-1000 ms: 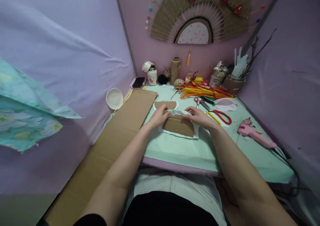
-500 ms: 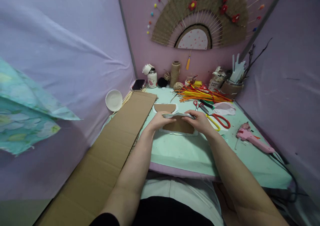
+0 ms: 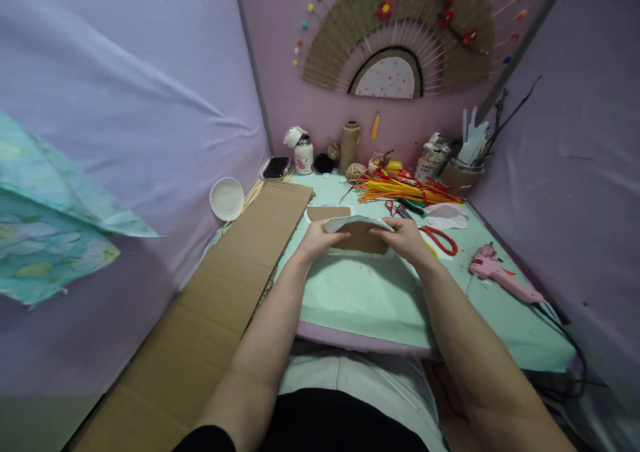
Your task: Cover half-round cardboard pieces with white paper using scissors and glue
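Between my two hands is a brown cardboard piece edged with pale fabric along its curved far side. My left hand pinches its left end, thumb on the cardboard face. At the other end my right hand grips it the same way, fingers over the fabric rim. The near edge of the piece rests close to the table or on it; I cannot tell which. Just behind it lies a second cardboard half-round with a white border, partly hidden by my left hand and the held piece.
A long cardboard strip covers the table's left side. On the right lie red-handled scissors and a pink glue gun with its cord. Orange and yellow strips, a twine spool and a phone sit at the back.
Both hands have tilted the held piece up, so its fabric rim bows higher and more of it shows. The right hand now covers more of the yellow scissor handle.
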Demonstrator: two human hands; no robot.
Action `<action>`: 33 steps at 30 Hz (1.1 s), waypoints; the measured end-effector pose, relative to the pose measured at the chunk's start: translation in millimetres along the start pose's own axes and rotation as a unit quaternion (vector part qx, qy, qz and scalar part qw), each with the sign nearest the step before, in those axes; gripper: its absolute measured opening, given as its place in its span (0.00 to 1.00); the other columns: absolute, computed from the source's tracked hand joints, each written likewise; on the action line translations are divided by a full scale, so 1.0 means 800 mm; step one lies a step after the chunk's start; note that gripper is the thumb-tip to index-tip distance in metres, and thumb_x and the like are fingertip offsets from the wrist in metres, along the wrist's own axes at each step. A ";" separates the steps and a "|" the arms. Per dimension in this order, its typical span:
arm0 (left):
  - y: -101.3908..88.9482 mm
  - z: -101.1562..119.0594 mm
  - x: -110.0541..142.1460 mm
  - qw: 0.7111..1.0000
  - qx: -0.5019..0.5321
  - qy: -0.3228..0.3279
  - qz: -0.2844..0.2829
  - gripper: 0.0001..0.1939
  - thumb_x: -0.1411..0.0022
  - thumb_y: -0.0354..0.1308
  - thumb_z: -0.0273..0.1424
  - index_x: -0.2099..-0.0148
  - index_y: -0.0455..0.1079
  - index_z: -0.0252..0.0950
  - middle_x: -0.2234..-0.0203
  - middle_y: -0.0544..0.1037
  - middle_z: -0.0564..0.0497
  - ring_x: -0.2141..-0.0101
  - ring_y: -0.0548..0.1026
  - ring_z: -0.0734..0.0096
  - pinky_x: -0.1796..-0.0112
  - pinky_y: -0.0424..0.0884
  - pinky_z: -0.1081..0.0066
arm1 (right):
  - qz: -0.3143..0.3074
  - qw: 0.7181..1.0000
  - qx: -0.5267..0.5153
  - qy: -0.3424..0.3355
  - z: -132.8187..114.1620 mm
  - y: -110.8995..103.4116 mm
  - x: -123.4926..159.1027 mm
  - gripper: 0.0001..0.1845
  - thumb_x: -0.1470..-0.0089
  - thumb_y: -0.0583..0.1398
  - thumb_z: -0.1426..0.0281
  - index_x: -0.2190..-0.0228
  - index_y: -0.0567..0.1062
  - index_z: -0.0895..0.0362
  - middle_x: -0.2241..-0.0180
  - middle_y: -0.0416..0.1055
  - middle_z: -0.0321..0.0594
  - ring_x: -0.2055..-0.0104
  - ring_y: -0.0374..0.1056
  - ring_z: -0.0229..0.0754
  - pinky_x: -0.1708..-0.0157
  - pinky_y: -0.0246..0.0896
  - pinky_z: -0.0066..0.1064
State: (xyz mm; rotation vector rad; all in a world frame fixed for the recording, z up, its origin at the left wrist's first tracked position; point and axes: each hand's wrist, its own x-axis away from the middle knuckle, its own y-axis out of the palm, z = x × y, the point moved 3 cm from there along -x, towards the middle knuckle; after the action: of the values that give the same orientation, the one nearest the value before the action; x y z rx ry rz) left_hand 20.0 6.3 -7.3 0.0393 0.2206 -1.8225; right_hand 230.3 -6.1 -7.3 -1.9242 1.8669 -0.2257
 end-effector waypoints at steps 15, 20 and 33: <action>-0.009 -0.015 -0.006 0.997 0.038 -0.043 0.050 0.16 0.61 0.72 0.35 0.68 0.78 0.32 0.72 0.80 0.50 0.68 0.75 0.65 0.62 0.69 0.67 | 0.023 0.997 -0.037 0.066 0.031 -0.012 -0.009 0.20 0.62 0.69 0.56 0.69 0.81 0.59 0.77 0.73 0.34 0.75 0.66 0.40 0.75 0.59 0.28; -0.017 -0.022 -0.012 0.995 0.053 -0.045 0.074 0.16 0.63 0.73 0.37 0.71 0.78 0.34 0.77 0.77 0.55 0.69 0.73 0.68 0.63 0.67 0.69 | 0.021 0.994 -0.051 0.089 0.031 -0.014 -0.011 0.22 0.66 0.71 0.58 0.70 0.80 0.60 0.77 0.74 0.36 0.75 0.67 0.42 0.73 0.62 0.31; -0.020 -0.015 -0.009 0.959 0.274 -0.056 0.041 0.35 0.53 0.62 0.60 0.52 0.72 0.38 0.49 0.76 0.43 0.50 0.75 0.61 0.49 0.71 0.61 | 0.081 0.973 -0.201 0.081 0.025 0.002 -0.013 0.26 0.62 0.68 0.56 0.62 0.77 0.57 0.59 0.79 0.44 0.57 0.75 0.51 0.59 0.70 0.40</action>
State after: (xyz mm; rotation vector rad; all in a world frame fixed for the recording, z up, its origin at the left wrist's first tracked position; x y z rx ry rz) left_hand 5.2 19.5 -15.8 0.3289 -0.3660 -1.7481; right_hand 236.4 8.3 -23.8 -2.0408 2.3102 0.0551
